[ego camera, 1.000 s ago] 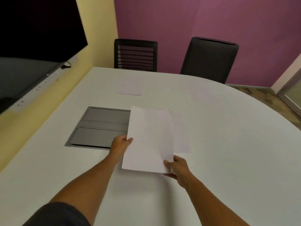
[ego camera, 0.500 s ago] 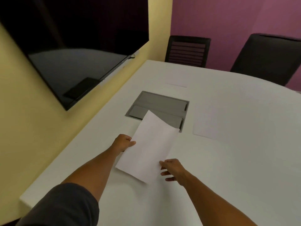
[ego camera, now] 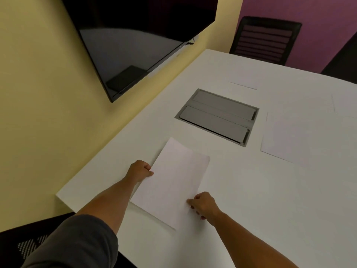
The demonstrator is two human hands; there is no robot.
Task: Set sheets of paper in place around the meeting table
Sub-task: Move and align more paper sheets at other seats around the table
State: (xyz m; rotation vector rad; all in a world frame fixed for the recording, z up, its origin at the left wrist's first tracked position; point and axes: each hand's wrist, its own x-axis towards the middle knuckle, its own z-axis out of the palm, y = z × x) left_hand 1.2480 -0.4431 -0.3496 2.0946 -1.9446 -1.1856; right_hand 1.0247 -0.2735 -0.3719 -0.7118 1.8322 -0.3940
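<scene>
The person is holding a white sheet of paper (ego camera: pixel 172 180) by two of its edges, low over the near corner of the white meeting table (ego camera: pixel 251 190); whether the sheet is already lying flat on the top or hanging just above it cannot be told. The left hand (ego camera: pixel 139 170) is gripping the sheet's left edge, its fingers curled and the thumb lying on top of the paper. The right hand (ego camera: pixel 202 205) is pinching the near right edge between thumb and curled fingers. A grey sleeve (ego camera: pixel 77 242) is covering the left upper arm. Beyond the sheet, a grey flip-lid cable box (ego camera: pixel 217 116) is sitting flush in the tabletop, both lids closed. Just to its right another sheet (ego camera: pixel 284 136) is lying flat, a third sheet (ego camera: pixel 245 80) is lying farther off before the slatted black chair (ego camera: pixel 266 40), and a fourth (ego camera: pixel 345 105) is showing at the right edge. A dark wall screen (ego camera: pixel 139 35) is hanging on the yellow wall (ego camera: pixel 38 93) to the left.
</scene>
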